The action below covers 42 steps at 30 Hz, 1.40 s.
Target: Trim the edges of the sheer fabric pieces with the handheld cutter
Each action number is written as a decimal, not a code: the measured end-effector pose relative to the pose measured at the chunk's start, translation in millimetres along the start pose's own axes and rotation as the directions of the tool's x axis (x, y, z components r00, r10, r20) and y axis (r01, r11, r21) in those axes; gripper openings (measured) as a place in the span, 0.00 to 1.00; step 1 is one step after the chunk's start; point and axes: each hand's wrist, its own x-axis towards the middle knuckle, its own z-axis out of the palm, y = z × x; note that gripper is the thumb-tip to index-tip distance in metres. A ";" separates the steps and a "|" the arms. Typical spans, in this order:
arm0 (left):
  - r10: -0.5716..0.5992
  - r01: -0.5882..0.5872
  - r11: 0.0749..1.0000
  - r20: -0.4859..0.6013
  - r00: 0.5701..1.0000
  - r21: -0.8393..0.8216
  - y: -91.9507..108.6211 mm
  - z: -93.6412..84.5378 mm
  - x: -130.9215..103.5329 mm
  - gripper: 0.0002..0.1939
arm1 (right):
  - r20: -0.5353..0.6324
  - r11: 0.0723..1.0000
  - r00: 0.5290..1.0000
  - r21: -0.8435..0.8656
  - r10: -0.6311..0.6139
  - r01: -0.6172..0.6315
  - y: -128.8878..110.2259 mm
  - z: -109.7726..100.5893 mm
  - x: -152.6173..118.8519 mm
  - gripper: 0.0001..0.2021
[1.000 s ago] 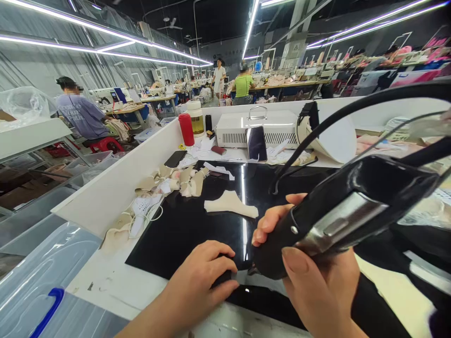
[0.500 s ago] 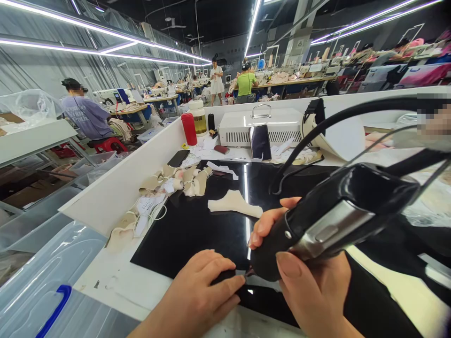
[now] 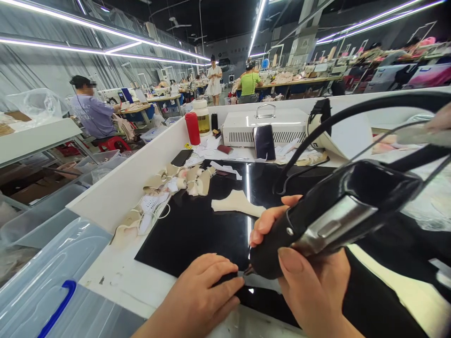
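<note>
My right hand point(image 3: 313, 281) is wrapped round a thick black hand tool point(image 3: 327, 220) with a silver metal plate on its side and black cables at its rear. The tool's narrow tip points down and left, close to the fingertips of my left hand point(image 3: 207, 291). Those fingers are bent and drawn together low over a glossy black sheet point(image 3: 186, 234). Something dark shows between them, but its kind is hidden. A pale, translucent strip point(image 3: 262, 282) lies under the tool's head, beside the left fingertips. Farther up the sheet rests a cream cut-out piece point(image 3: 236, 203).
Beige and white sewn pieces point(image 3: 151, 202) are heaped along the left wall. At the back stand a white metal box point(image 3: 264, 126), a phone point(image 3: 264, 142), a red bottle point(image 3: 192, 127) and a jar point(image 3: 201, 117). Plastic bins point(image 3: 81, 263) stand left of the table; people sit at machines beyond.
The view has shifted slightly, so the table appears a little farther right. Both hands keep nearly the same pose, with the tool tip still by the left fingertips. The seated person at left has turned.
</note>
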 end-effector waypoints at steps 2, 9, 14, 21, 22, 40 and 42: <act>-0.002 0.002 1.000 0.015 1.000 -0.003 1.9 0.6 -0.5 0.12 | 0.011 1.000 1.000 0.017 -0.006 0.005 -0.2 2.2 0.8 0.16; -0.015 0.015 1.000 0.008 1.000 -0.025 5.0 2.0 3.0 0.11 | 0.025 0.999 1.000 0.035 -0.016 0.015 1.3 3.0 2.0 0.15; -0.030 0.029 0.997 -0.012 0.999 -0.069 5.8 -1.2 2.9 0.11 | 0.010 1.000 1.000 -0.001 -0.004 0.004 2.1 1.4 0.9 0.13; -0.198 0.181 0.967 -0.080 0.977 -0.180 0.6 -3.1 1.0 0.08 | 0.026 0.998 0.998 0.035 0.051 -0.052 0.1 -3.6 -2.7 0.18; -0.207 0.190 0.964 -0.077 0.975 -0.186 -0.1 -2.7 1.1 0.08 | 0.031 0.998 0.998 0.033 0.048 -0.049 -0.2 -3.4 -2.6 0.18; -0.055 0.059 0.990 0.031 0.998 -0.130 -5.5 -0.4 2.3 0.08 | -0.136 0.997 0.991 -0.075 0.005 -0.016 -16.0 -27.2 11.2 0.17; -0.038 0.046 0.984 0.049 0.998 -0.174 -9.2 -2.1 9.9 0.08 | -0.188 0.995 0.982 -0.103 -0.009 -0.011 -19.9 -32.9 14.3 0.18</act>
